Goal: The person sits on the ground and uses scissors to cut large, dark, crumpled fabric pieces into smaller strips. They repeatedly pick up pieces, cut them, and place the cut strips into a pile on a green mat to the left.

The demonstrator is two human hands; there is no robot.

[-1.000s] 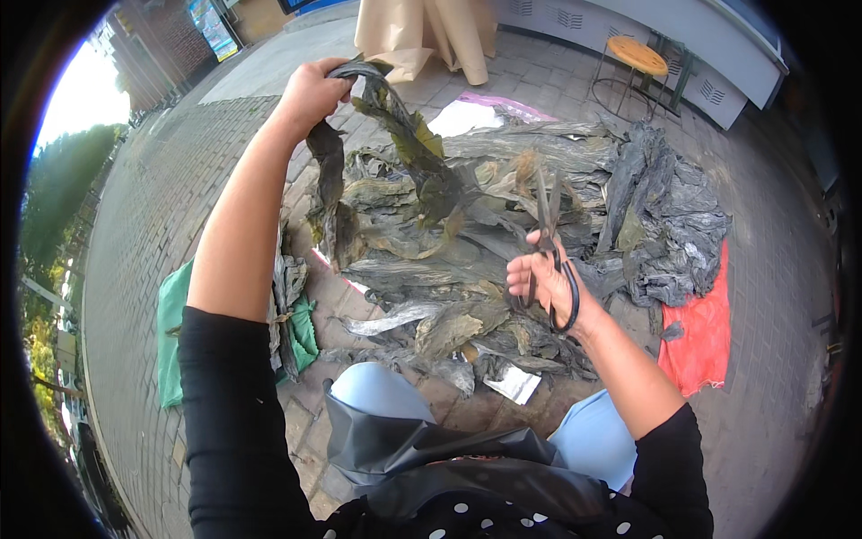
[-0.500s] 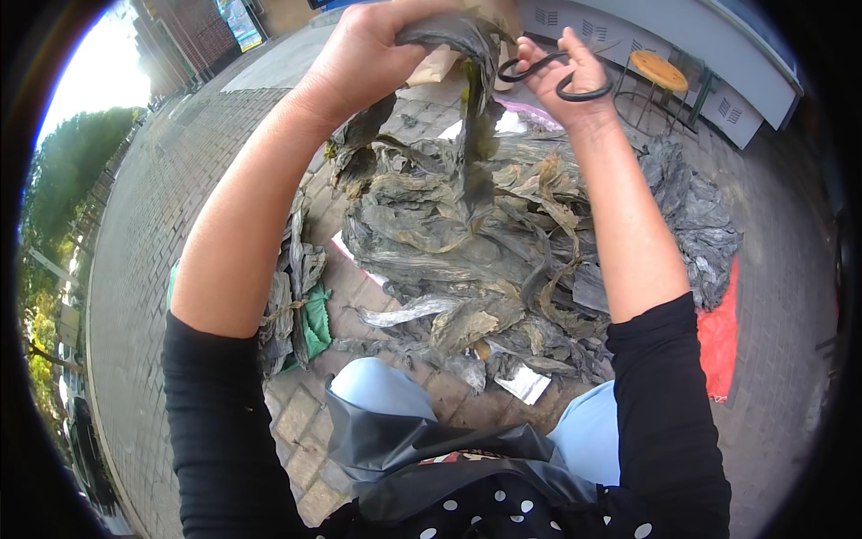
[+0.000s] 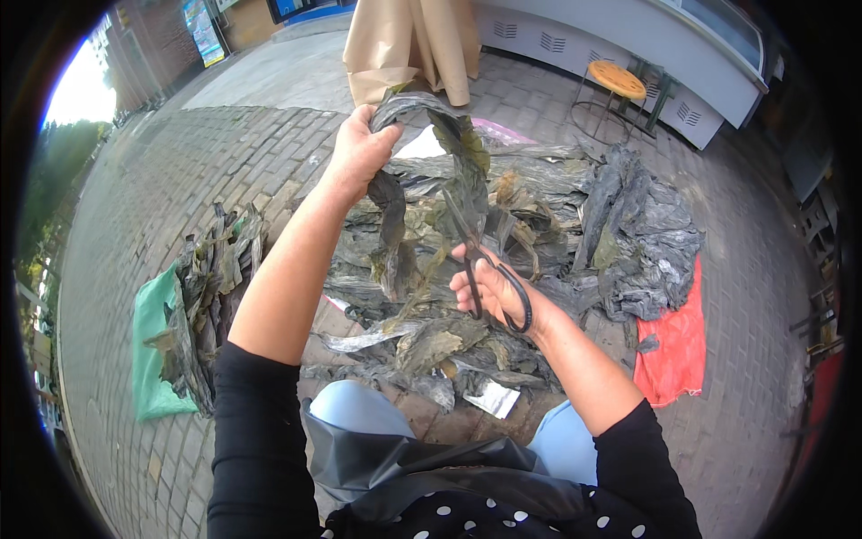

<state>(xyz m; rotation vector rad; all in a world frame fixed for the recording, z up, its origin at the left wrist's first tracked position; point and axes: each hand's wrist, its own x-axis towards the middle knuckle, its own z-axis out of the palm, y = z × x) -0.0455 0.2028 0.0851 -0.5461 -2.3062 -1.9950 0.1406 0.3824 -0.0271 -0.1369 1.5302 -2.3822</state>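
Note:
My left hand (image 3: 357,154) is closed around a long, wrinkled grey-green strip of dried kelp (image 3: 462,148), holding it up so that it arches over and its ends hang down. In my right hand (image 3: 492,289) is a pair of black-handled scissors (image 3: 523,310), fingers and thumb at the loops. Their blades point away from me and lie against the hanging kelp; whether they are parted is hard to see. Below both hands spreads a heap of dried kelp (image 3: 440,346), grey and brown, in crumpled layers.
More kelp (image 3: 202,287) lies on a green sack (image 3: 151,350) at the left. At the right, a kelp mound (image 3: 660,260) overlaps a red sack (image 3: 678,359). Farther off are brown paper (image 3: 382,49), a stool with a round yellow seat (image 3: 617,79) and a white counter (image 3: 575,36).
Both hands have come lower in the view. My right hand has turned its scissors from lying loosely across the raised palm to pointing at the hanging kelp. My left hand still grips the strip.

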